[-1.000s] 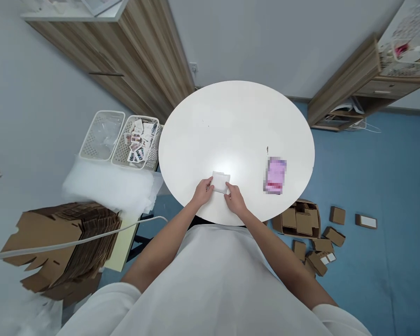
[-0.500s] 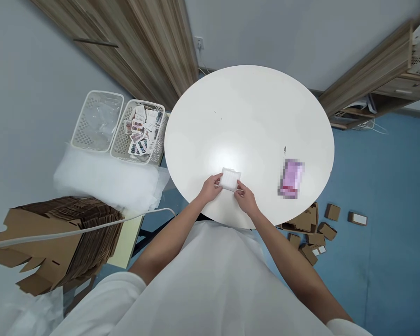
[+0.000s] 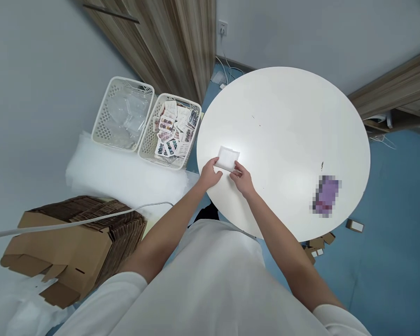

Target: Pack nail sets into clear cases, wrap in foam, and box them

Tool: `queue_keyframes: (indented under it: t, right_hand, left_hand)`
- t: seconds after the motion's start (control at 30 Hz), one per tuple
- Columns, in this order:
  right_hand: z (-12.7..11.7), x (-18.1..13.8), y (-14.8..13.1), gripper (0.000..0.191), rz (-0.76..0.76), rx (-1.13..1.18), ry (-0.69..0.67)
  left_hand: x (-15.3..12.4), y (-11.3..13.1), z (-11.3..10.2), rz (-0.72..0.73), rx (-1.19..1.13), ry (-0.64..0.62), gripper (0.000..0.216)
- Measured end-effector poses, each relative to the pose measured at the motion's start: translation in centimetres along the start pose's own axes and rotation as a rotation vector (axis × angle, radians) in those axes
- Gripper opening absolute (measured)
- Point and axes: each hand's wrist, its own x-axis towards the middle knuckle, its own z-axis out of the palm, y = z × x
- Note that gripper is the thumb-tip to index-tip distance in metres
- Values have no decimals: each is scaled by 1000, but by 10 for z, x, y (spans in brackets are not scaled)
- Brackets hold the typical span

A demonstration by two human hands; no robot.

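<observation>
A small flat white packet [image 3: 227, 158], seemingly wrapped in thin foam sheet, is between my hands over the left part of the round white table [image 3: 287, 112]. My left hand [image 3: 209, 174] grips its lower left corner, with the thumb spread a little away below. On the lower right corner, my right hand [image 3: 243, 179] has its fingertips closed. What lies inside the wrapping is hidden. Whether the packet rests on the tabletop or is slightly lifted, I cannot tell.
Left of the table stand a basket [image 3: 145, 144] of printed cards and a basket [image 3: 97, 126] of clear plastic bags. White foam sheets [image 3: 126, 175] and folded cardboard boxes [image 3: 63, 242] lie nearer. A blurred purple item [image 3: 327, 195] is on the table's right; small boxes [image 3: 355, 226] lie on the floor.
The view has turned left, so the table and purple item appear farther right. Both hands have carried the white packet leftward across the table, closer to the baskets.
</observation>
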Motion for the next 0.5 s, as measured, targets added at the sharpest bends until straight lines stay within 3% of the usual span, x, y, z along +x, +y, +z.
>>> queue_keyframes:
  t: [0.3,0.5]
  right_hand:
    - [34,44,-25,67,-31,72,3]
    - [37,48,-29,66,-29,57,12]
  left_hand:
    - [46,-5,-33,-26,-98,33,62]
    - [48,-6,-37,-15,-128,22,64]
